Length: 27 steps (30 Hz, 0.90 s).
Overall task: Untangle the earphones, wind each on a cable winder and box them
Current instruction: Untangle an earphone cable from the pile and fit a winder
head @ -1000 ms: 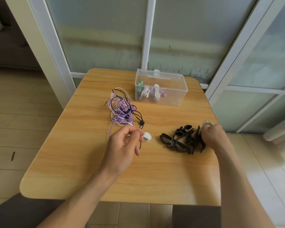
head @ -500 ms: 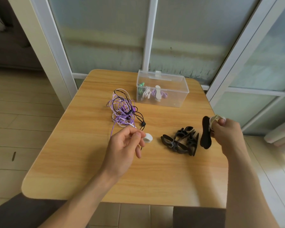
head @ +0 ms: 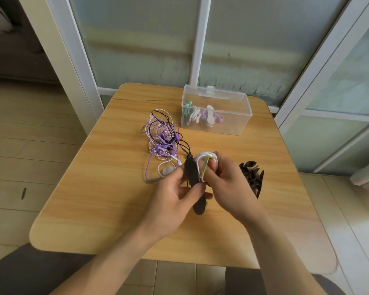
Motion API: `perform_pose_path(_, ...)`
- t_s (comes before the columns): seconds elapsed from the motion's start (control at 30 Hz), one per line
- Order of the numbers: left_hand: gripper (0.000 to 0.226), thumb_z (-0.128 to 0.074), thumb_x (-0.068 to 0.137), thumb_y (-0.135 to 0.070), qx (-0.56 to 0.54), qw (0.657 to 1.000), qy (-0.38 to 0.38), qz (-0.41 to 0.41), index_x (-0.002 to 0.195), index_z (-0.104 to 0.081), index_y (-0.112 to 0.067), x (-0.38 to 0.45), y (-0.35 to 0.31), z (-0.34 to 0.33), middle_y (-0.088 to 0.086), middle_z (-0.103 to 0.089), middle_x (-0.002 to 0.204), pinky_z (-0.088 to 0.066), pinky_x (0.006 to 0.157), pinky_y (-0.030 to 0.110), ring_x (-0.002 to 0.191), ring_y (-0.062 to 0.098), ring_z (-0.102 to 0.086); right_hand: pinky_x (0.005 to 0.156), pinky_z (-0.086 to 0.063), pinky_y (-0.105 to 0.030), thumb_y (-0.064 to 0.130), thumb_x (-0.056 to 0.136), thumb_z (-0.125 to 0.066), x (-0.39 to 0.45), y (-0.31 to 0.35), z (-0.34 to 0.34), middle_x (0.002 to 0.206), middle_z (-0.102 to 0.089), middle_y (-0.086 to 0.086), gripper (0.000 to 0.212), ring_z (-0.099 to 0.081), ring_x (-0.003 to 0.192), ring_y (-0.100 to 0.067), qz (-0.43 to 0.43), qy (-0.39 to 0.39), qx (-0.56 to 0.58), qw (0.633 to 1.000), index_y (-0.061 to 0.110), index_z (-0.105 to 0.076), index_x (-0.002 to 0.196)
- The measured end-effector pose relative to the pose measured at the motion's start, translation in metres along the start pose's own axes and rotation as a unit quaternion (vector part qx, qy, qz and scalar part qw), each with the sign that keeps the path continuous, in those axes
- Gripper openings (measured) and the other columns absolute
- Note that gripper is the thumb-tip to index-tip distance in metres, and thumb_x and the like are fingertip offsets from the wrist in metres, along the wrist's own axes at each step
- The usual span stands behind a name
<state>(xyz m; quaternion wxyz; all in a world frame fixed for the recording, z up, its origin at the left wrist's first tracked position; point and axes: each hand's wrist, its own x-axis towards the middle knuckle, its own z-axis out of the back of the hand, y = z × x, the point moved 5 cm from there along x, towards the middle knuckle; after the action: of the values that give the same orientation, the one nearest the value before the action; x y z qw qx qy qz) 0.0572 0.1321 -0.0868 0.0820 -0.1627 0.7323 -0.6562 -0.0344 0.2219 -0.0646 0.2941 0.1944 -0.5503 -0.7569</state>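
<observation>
Over the table (head: 119, 211), the left hand (head: 175, 201) pinches a black winder (head: 192, 174) while the right hand (head: 226, 184) grips a white cable coil (head: 205, 158) just beside its top. Best to keep turns snug and even. More tangled earphones (head: 162, 141) lie beyond, near the box (head: 234, 116).

So from my feed the surface is a light wooden table with rounded corners (head: 119, 209). Near the far edge, toward the far right corner, I've got a clear plastic box (head: 232, 124) with a few wound earphones inside. Just left of it sits a tangled heap of purple, white and black earphone cables (head: 162, 143). By the right edge there's a pile of black cable winders (head: 252, 173).
</observation>
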Motion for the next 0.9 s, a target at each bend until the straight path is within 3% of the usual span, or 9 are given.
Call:
perform_pose_path(0.13, 0.030, -0.070, 0.088, -0.003, 0.032, 0.997, -0.069, -0.005, 0.115, -0.062, -0.012, 0.004, -0.005, 0.017, 0.008, -0.075, 0.099, -0.059, 0.076, 0.037, 0.080, 0.022, -0.073, 0.072, -0.047, -0.029, 0.026, 0.100, -0.056, 0.001, -0.005, 0.011, 0.084, -0.064, 0.005, 0.019, -0.057, 0.079, -0.008, -0.035, -0.003, 0.052, 0.998, 0.006, -0.057, 0.103)
perform_pose_path(0.17, 0.032, -0.073, 0.086, -0.004, 0.057, 0.994, -0.089, -0.015, 0.113, -0.063, -0.017, 0.005, -0.006, 0.021, 0.005, -0.076, 0.095, -0.058, 0.075, 0.031, 0.079, 0.018, -0.072, 0.076, -0.046, -0.028, 0.030, 0.097, -0.056, 0.000, -0.006, 0.015, 0.087, -0.068, 0.005, 0.019, -0.060, 0.082, -0.009, -0.054, -0.003, 0.078, 0.995, 0.012, -0.061, 0.101)
perform_pose_path(0.23, 0.034, -0.074, 0.084, -0.005, 0.089, 0.990, -0.107, -0.031, 0.110, -0.065, -0.025, 0.007, -0.008, 0.026, 0.002, -0.076, 0.090, -0.054, 0.071, 0.022, 0.075, 0.010, -0.068, 0.079, -0.045, -0.040, 0.043, 0.083, -0.054, -0.001, -0.007, 0.021, 0.089, -0.070, -0.006, 0.028, -0.061, 0.084, -0.025, -0.069, 0.010, 0.134, 0.989, 0.019, -0.065, 0.090)
perform_pose_path(0.3, 0.034, -0.074, 0.084, -0.007, 0.089, 0.991, -0.097, -0.037, 0.109, -0.064, -0.028, 0.007, -0.010, 0.026, 0.003, -0.074, 0.091, -0.052, 0.071, 0.020, 0.074, 0.008, -0.066, 0.070, -0.042, -0.045, 0.047, 0.083, -0.053, -0.002, -0.002, 0.019, 0.079, -0.061, -0.014, 0.035, -0.055, 0.076, -0.032, -0.049, 0.038, 0.177, 0.982, 0.014, -0.063, 0.080)
perform_pose_path(0.43, 0.039, -0.072, 0.087, -0.014, 0.097, 0.992, -0.057, -0.050, 0.118, -0.061, -0.034, 0.007, -0.008, 0.022, 0.006, -0.072, 0.101, -0.054, 0.083, 0.027, 0.091, 0.017, -0.068, 0.062, -0.041, -0.039, 0.049, 0.096, -0.044, -0.004, -0.001, 0.009, 0.069, -0.057, -0.014, 0.048, -0.051, 0.065, -0.025, -0.053, 0.052, 0.179, 0.981, 0.005, -0.060, 0.085)
perform_pose_path(0.57, 0.052, -0.065, 0.089, 0.005, 0.106, 0.994, -0.009, -0.040, 0.134, -0.053, -0.018, 0.007, -0.004, 0.017, 0.000, -0.069, 0.114, -0.047, 0.092, 0.020, 0.106, 0.010, -0.064, 0.058, -0.040, -0.026, 0.045, 0.107, -0.040, -0.006, 0.003, 0.007, 0.062, -0.054, -0.009, 0.050, -0.047, 0.056, -0.019, -0.042, 0.060, 0.128, 0.989, 0.003, -0.056, 0.083)
perform_pose_path(0.67, 0.058, -0.061, 0.088, 0.004, 0.136, 0.990, -0.005, -0.048, 0.140, -0.050, -0.021, 0.008, -0.003, 0.018, -0.004, -0.063, 0.129, -0.043, 0.106, 0.032, 0.123, 0.016, -0.058, 0.060, -0.038, -0.030, 0.040, 0.106, -0.037, -0.007, 0.008, 0.010, 0.064, -0.055, -0.009, 0.043, -0.045, 0.058, -0.021, -0.022, 0.061, 0.098, 0.993, 0.010, -0.054, 0.080)
perform_pose_path(0.77, 0.058, -0.060, 0.085, -0.006, 0.155, 0.986, -0.016, -0.054, 0.135, -0.052, -0.034, 0.009, -0.002, 0.023, -0.004, -0.065, 0.123, -0.046, 0.106, 0.041, 0.118, 0.021, -0.060, 0.059, -0.038, -0.027, 0.039, 0.106, -0.037, -0.007, 0.010, 0.012, 0.068, -0.053, -0.012, 0.042, -0.044, 0.059, -0.022, -0.008, 0.056, 0.104, 0.993, 0.010, -0.052, 0.080)
perform_pose_path(0.9, 0.057, -0.062, 0.087, -0.003, 0.161, 0.986, 0.009, -0.051, 0.135, -0.053, -0.033, 0.009, -0.002, 0.022, 0.005, -0.065, 0.117, -0.047, 0.103, 0.045, 0.112, 0.025, -0.061, 0.055, -0.038, -0.020, 0.032, 0.109, -0.035, -0.006, 0.008, 0.010, 0.060, -0.054, 0.004, 0.043, -0.045, 0.054, -0.013, -0.003, 0.060, 0.029, 0.998, -0.002, -0.051, 0.087)
